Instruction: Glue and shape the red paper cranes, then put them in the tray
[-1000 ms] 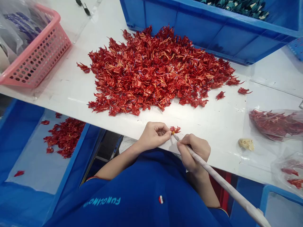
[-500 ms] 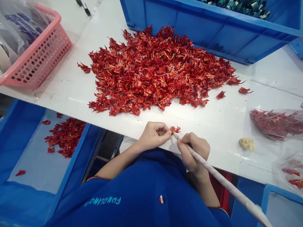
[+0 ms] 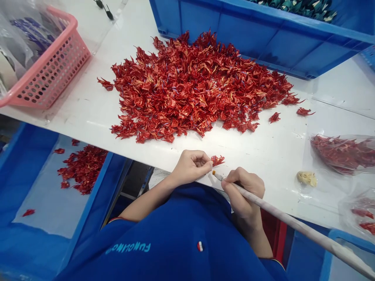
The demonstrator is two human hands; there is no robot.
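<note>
Blue crate [image 3: 249,43]: far side cut off by top edge; dark green contents [image 3: 301,4] only partly shown. Pink basket [image 3: 55,74]: left end cut off. White rod [image 3: 319,234]: far end out of frame, section hidden by right hand's fingers [image 3: 237,183]. Pale lump [image 3: 307,178]: too small to identify.

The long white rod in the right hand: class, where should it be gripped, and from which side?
Probably near the narrow tip, from above, as the right hand grips the white rod: it is long and slim, and its free end extends well behind the hand, so a hold close to the tip should steady it.

Shirt: a blue shirt [image 3: 164,242] with short sleeves
Lettering: light blue letters [image 3: 128,248] on the front
Badge: one small red, white and blue mark [image 3: 199,246]
Sleeve edge: a thin coloured stripe [image 3: 120,220]
</note>
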